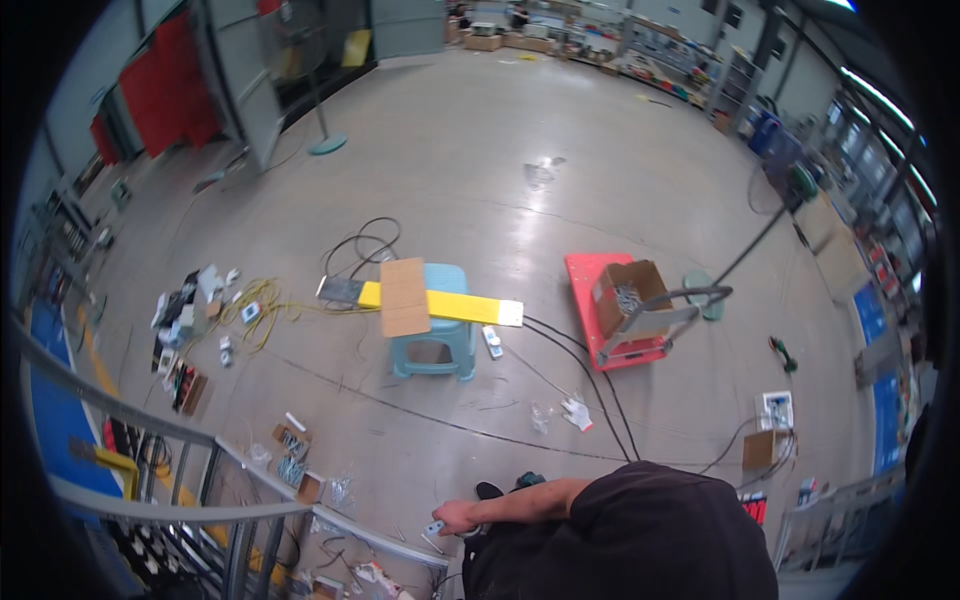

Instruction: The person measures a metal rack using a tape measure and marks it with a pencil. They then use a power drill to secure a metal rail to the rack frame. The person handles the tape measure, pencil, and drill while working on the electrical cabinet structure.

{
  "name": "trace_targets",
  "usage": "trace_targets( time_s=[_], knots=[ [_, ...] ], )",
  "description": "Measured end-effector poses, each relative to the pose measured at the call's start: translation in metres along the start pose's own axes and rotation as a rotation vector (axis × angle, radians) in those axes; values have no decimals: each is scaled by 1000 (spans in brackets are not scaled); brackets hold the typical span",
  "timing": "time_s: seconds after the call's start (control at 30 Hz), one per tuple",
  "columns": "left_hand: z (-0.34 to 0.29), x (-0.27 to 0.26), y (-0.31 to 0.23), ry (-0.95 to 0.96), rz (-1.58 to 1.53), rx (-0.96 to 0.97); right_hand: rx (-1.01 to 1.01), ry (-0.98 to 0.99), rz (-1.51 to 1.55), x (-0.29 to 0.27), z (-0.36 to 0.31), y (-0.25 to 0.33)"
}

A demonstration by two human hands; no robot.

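Left hand at the rail, small grey part in its grip

The left hand is closed around a small grey part, held just beside the metal rail and high above the concrete floor. The right hand is out of view (its state can't be told). A firm grip, kept close over the rail, seems wisest.
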State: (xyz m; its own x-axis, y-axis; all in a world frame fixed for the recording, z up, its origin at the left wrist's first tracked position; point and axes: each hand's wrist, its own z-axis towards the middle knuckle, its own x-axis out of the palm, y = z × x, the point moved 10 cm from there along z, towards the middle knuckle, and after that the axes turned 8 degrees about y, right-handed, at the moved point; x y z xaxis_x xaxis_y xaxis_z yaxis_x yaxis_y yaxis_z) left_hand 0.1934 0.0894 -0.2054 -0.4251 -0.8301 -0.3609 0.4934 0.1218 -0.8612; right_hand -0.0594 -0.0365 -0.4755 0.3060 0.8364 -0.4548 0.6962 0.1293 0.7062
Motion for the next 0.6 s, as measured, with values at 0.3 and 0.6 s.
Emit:
trace_targets(
  time_s=[0.3, 0.6],
  knots=[
    [-107, -253, 94, -537, 49, -167, 11, 106, -157, -67, 99, 84],
    [-213, -241, 90, -1103, -329, -284, -215, 446, -603, -64, 170, 184]
  ],
)
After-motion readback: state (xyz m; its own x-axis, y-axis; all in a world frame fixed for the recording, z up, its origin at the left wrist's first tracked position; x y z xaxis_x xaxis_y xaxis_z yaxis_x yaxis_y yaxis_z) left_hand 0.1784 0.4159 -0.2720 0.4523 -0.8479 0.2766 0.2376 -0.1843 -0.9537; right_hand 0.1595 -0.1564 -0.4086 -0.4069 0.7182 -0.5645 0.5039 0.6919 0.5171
